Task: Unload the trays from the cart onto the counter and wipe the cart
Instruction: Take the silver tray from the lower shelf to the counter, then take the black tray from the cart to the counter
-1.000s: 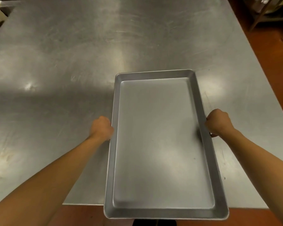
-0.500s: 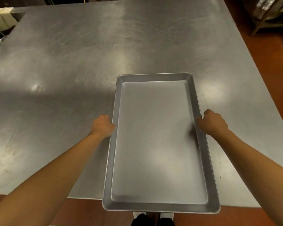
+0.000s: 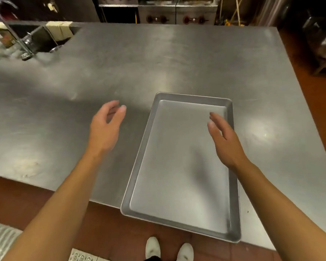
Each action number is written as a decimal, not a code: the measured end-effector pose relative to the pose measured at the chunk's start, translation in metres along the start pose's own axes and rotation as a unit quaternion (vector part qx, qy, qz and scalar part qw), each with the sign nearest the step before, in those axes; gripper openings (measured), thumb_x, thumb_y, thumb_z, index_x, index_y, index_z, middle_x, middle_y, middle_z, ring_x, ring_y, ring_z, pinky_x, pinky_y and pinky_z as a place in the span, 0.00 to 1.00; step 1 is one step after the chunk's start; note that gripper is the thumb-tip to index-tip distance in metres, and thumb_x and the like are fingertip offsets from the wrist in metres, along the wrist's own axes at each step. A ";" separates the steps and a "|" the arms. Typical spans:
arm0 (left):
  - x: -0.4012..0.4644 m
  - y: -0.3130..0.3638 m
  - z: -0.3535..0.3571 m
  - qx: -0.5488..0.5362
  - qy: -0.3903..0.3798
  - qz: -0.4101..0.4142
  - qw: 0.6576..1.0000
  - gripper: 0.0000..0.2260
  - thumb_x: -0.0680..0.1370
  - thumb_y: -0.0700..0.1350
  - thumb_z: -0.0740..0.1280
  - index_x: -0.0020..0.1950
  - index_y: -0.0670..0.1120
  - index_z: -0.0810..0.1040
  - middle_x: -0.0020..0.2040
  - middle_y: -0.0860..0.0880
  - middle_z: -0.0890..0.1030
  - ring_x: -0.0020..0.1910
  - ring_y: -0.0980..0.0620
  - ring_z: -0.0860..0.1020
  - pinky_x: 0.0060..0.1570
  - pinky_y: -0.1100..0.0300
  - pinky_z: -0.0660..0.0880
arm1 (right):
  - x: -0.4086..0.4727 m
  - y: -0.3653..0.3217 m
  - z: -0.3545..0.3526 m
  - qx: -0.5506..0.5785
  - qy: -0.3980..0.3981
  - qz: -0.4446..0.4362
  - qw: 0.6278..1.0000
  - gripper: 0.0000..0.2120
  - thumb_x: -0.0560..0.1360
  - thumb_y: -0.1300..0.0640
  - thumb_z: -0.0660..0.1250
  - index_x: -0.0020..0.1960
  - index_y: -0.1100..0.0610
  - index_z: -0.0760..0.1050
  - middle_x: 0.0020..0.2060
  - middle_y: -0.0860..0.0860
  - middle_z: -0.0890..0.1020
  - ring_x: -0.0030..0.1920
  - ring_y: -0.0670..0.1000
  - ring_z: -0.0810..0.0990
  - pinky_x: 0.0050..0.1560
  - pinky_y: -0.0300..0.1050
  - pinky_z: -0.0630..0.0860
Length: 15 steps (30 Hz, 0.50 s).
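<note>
My left hand (image 3: pixel 105 129) and right hand (image 3: pixel 225 140) hover released by the tray (image 3: pixel 179 166); overhanging the worktop (image 3: pixel 177 63) edge, it could tip if bumped.

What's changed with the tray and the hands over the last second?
Both hands let go of the tray: the left hand now hangs open over the counter, the right hand open above the tray. The tray lies on the counter, its near end past the edge. It is empty, as before.
</note>
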<state>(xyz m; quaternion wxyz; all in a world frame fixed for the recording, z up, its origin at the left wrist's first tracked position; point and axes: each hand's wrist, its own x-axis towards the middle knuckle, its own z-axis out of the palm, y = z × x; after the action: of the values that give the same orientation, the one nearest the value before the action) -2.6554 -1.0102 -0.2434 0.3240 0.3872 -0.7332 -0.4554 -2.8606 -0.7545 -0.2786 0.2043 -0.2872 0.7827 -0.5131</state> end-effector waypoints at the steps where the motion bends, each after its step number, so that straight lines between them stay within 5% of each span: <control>1: -0.012 0.019 -0.013 -0.025 0.018 0.022 0.999 0.19 0.81 0.54 0.67 0.68 0.47 0.78 0.58 0.54 0.82 0.56 0.64 0.80 0.64 0.58 0.75 | -0.006 -0.018 0.002 0.029 -0.003 -0.028 0.999 0.27 0.84 0.37 0.55 0.80 0.44 0.63 0.76 0.38 0.68 0.73 0.38 0.67 0.75 0.44 0.65; 6: -0.091 0.086 -0.100 -0.074 0.116 0.098 0.986 0.25 0.79 0.60 0.62 0.71 0.48 0.75 0.67 0.49 0.81 0.68 0.52 0.77 0.69 0.47 0.74 | -0.044 -0.118 0.035 0.129 -0.048 -0.158 0.978 0.42 0.75 0.23 0.53 0.80 0.47 0.63 0.76 0.41 0.70 0.76 0.41 0.68 0.77 0.49 0.66; 11: -0.172 0.100 -0.180 -0.076 0.221 0.107 0.966 0.26 0.79 0.62 0.60 0.73 0.50 0.74 0.67 0.51 0.80 0.70 0.51 0.76 0.73 0.38 0.69 | -0.090 -0.181 0.086 0.192 -0.160 -0.229 0.941 0.33 0.79 0.34 0.53 0.79 0.49 0.65 0.75 0.44 0.72 0.75 0.44 0.70 0.77 0.62 0.65; 15: -0.266 0.094 -0.248 -0.074 0.325 0.090 0.939 0.27 0.79 0.62 0.61 0.74 0.49 0.73 0.68 0.49 0.80 0.70 0.50 0.77 0.73 0.38 0.69 | -0.150 -0.220 0.144 0.244 -0.287 -0.241 0.894 0.39 0.72 0.22 0.59 0.75 0.45 0.68 0.74 0.44 0.74 0.75 0.47 0.71 0.75 0.64 0.67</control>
<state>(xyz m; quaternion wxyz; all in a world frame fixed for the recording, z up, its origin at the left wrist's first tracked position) -2.3452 -0.8577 -0.0963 0.6121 0.4214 -0.5838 -0.3269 -2.6067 -0.8219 -0.1285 0.3538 -0.5426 0.4468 -0.6170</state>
